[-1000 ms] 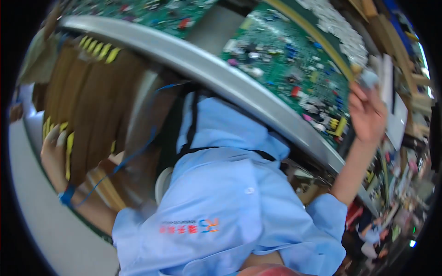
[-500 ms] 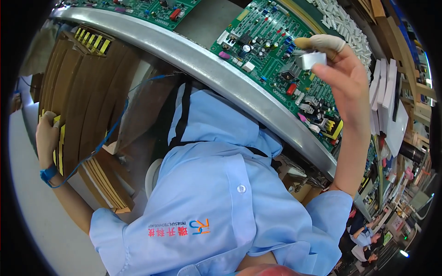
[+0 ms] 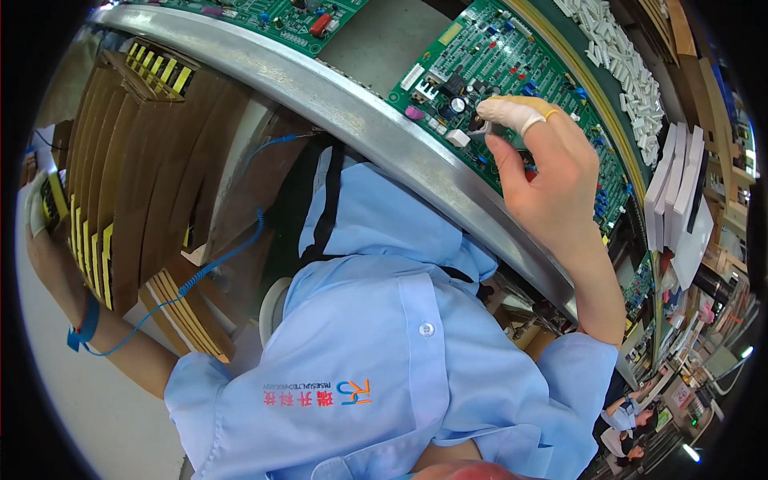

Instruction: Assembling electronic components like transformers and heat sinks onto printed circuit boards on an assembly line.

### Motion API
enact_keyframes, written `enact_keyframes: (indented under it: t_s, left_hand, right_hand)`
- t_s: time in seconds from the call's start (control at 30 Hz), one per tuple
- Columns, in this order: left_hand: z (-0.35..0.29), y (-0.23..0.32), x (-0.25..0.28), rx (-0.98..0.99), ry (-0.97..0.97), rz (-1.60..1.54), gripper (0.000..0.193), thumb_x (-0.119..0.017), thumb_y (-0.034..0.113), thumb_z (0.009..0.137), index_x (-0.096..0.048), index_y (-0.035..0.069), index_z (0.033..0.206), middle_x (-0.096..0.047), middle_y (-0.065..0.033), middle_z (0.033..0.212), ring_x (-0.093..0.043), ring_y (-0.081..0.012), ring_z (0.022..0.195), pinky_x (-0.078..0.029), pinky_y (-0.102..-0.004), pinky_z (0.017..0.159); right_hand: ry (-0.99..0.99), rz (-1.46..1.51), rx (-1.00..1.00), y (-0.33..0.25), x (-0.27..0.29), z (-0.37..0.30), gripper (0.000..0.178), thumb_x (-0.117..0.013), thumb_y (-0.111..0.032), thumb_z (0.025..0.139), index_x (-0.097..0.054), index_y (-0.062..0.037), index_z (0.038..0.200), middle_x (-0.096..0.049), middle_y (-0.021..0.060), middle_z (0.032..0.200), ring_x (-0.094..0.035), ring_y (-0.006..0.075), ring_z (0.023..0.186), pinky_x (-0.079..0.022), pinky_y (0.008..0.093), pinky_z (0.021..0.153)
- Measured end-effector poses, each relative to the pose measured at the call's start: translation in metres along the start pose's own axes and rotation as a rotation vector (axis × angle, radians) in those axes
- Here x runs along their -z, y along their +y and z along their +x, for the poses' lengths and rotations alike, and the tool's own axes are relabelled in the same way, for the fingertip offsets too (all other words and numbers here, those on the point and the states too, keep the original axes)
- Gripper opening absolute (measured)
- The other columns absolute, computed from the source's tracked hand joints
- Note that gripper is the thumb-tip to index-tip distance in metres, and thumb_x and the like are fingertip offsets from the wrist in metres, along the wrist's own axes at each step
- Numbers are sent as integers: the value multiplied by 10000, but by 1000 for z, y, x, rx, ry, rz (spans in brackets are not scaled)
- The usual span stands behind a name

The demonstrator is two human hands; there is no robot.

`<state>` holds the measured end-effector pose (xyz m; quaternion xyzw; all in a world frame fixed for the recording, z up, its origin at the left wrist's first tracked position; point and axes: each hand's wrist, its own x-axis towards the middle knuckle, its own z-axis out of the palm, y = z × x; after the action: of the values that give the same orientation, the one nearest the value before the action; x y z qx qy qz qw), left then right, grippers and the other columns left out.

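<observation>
- Component, black with yellow strips [image 3: 53,198], rests in the left hand [image 3: 35,218] at the far left; the fingers curl around it, close together, but the thumb is hidden and I cannot tell how firmly they grip.
- Brown cardboard stack [image 3: 124,172] just beside that hand, with similar yellow-striped parts [image 3: 107,260] lodged along its ends; the layers presumably keep them orderly and within reach.
- Blue cord [image 3: 210,278], coiled midway, runs from the wrist strap [image 3: 86,320] toward the metal bench rim [image 3: 352,92], probably against static.
- Green circuit board [image 3: 524,52] lies beyond the rim, component side up, likely so that its crowded face can be reached from above.
- Right hand [image 3: 552,168] bends over this board, thumb and covered fingertip slightly apart, pinching a small pale part [image 3: 482,128]; whether that part touches the board is unclear.
- White parts [image 3: 624,72] lie heaped farther right, perhaps as ready stock.
</observation>
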<state>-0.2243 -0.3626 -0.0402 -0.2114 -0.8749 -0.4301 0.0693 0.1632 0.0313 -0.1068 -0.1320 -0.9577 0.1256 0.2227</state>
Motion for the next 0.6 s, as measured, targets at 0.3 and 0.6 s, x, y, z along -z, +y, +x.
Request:
enact_keyframes:
  t_s: [0.3,0.6]
  left_hand:
    - [-11,70,-123,-46,-563,-363,395,-524,236,991,-546,44,1336,-646,-87,1194,-642,-83,884,-493,-166,615]
    - [-2,87,-158,34,-1019,-503,366,-529,223,985,-565,33,1296,-591,-111,1270,-608,-176,1137,-530,-278,930]
  right_hand:
    - [-85,-30,-34,-12,-4,3,293,-718,-27,724,-669,-63,1010,-657,120,909,-616,302,778,-502,381,717]
    - [-109,-73,9,-15,-3,10,309,-721,-32,721,-669,-38,1026,-640,124,861,-611,301,763,-498,383,700]
